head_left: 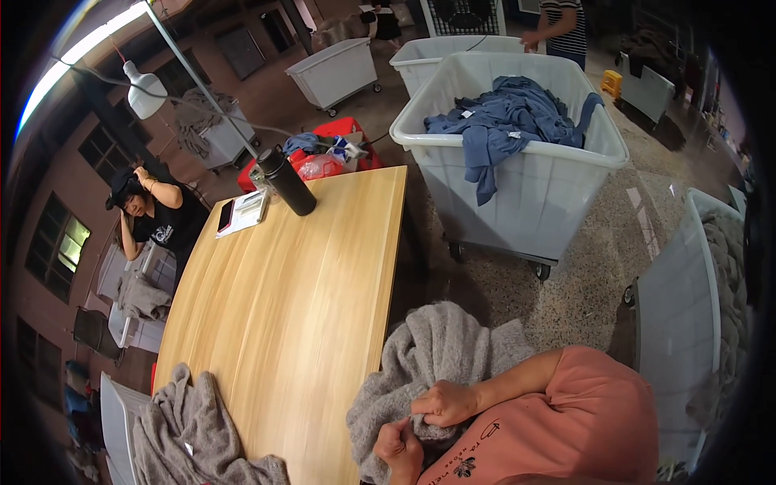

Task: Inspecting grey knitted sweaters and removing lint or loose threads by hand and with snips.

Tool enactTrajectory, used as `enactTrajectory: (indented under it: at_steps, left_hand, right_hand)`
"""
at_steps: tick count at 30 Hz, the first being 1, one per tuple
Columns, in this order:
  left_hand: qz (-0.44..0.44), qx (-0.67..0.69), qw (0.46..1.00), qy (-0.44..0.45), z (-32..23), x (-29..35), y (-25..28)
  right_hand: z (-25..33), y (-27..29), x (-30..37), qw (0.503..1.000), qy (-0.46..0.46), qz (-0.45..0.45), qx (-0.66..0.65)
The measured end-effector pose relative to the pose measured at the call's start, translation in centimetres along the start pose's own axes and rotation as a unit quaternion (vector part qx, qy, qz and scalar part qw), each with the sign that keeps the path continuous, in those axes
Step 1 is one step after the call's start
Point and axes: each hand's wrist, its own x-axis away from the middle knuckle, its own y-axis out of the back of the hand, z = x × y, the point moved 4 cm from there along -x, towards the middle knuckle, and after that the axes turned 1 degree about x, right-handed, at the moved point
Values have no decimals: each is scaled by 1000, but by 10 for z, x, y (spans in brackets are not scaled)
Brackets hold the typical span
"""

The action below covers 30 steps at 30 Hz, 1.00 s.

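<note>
Clutching grey knit garment: both hands curled into fists, close together.

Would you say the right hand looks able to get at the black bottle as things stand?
Probably not from here: the right hand grips the gray knit garment, and the black bottle stands at the far end of the table.

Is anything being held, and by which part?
Yes: the left hand and right hand grip the gray knit fabric on its side nearest the body; hem or not, unclear.
</note>
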Motion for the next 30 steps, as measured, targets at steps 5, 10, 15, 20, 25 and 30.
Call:
enactTrajectory:
  at_steps: [5, 10, 15, 20, 25, 30]
  left_hand:
    - [-26, -86, 990, -105, -10, -3, -2]
    - [-34, -122, 978, -166, -21, -2, 1]
    - [-31, -124, 974, -186, -26, -3, 3]
    - [-56, -48, 990, -120, -18, -3, 0]
    - [-41, -73, 986, -145, -21, -4, -1]
    - [-51, -127, 981, -135, -22, -3, -1]
  right_hand:
    - [5, 1, -3, 999, 25, -6, 46]
    - [7, 3, -10, 999, 15, -17, 47]
    - [8, 3, -13, 998, 40, -20, 54]
    - [-2, 8, -14, 991, 26, -10, -129]
    - [-3, 6, -8, 997, -20, -3, -78]
    - [6, 3, -10, 993, 78, -69, 60]
